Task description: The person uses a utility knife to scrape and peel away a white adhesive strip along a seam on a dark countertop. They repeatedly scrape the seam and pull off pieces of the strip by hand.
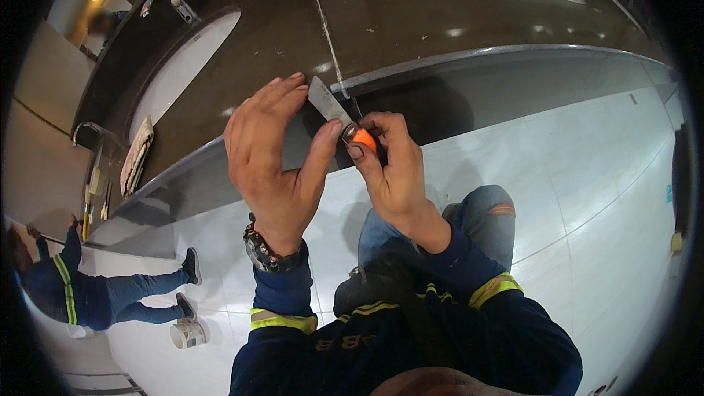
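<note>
My right hand [400, 169] grips a putty knife by its orange handle [364, 139], with fingers and thumb wrapped round it. Its flat metal blade [328, 101] points up and to the left, over the front edge of the dark countertop [271, 37]. My left hand [270, 150] is open beside the blade, its fingers stretched upward. The left fingertips are close to the blade's end and the thumb is by its base; whether they touch the metal I cannot tell. Just beyond the blade, a pale seam line [324, 26] runs across the countertop.
White basins [194, 66] are set into the counter at left and far right, with a metal faucet [183, 9] near the left one. A folded cloth or paper bundle [137, 158] lies at left. Another person [88, 290] works there, near a white bucket [188, 334] on the pale floor.
</note>
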A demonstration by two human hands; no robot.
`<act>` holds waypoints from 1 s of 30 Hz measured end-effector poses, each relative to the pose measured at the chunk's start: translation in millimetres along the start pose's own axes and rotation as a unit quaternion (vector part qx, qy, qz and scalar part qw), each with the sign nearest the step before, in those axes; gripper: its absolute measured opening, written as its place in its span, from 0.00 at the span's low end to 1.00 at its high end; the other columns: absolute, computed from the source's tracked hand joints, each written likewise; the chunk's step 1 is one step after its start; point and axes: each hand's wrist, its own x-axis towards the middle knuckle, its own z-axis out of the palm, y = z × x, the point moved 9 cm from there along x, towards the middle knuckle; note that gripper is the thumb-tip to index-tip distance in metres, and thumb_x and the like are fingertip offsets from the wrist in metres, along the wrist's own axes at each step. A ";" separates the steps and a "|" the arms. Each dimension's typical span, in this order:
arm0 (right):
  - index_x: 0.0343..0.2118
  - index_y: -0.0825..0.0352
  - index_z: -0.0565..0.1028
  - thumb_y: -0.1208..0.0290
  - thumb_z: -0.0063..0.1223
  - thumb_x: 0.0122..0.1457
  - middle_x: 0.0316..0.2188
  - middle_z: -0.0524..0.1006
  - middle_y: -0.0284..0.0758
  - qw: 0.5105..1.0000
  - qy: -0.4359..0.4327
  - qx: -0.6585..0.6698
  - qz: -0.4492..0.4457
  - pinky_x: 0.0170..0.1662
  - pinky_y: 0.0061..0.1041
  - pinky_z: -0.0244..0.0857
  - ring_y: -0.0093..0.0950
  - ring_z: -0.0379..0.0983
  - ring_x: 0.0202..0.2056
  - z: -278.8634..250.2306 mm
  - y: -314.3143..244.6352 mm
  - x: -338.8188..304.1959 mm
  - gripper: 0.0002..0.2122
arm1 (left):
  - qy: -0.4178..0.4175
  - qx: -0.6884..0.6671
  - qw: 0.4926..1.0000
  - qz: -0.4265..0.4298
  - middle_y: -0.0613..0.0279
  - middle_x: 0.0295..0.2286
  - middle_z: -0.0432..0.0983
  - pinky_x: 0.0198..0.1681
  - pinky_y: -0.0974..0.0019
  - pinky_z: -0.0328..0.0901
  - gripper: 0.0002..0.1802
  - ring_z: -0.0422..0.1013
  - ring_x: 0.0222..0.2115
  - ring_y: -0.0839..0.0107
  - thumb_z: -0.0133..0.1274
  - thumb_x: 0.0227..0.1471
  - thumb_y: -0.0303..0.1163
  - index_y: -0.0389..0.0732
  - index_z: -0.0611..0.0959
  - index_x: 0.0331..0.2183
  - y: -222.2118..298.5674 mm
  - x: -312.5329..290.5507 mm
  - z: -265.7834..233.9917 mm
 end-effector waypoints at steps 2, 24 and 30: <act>0.45 0.71 0.68 0.68 0.59 0.66 0.34 0.78 0.40 1.000 0.007 0.009 0.006 0.36 0.22 0.68 0.23 0.74 0.32 0.4 3.2 1.7 0.15 | 0.005 0.001 1.000 0.007 0.59 0.45 0.83 0.58 0.55 0.60 0.15 0.75 0.52 0.58 0.66 0.50 0.32 0.42 0.86 0.41 -0.1 -0.8 -0.6; 0.41 0.71 0.71 0.66 0.63 0.63 0.27 0.79 0.41 0.999 0.043 0.030 -0.009 0.30 0.23 0.70 0.26 0.80 0.29 -2.6 0.6 9.7 0.15 | 0.052 0.001 0.998 -0.031 0.65 0.37 0.83 0.50 0.60 0.56 0.10 0.73 0.40 0.65 0.66 0.51 0.35 0.45 0.86 0.36 -1.7 7.5 9.8; 0.42 0.71 0.70 0.73 0.63 0.62 0.29 0.80 0.41 0.988 0.125 0.066 -0.070 0.33 0.23 0.71 0.24 0.80 0.31 -7.3 -6.3 18.3 0.13 | 0.063 -0.008 0.996 -0.065 0.65 0.33 0.81 0.47 0.62 0.57 0.09 0.72 0.38 0.63 0.65 0.51 0.35 0.44 0.85 0.35 6.2 19.8 14.6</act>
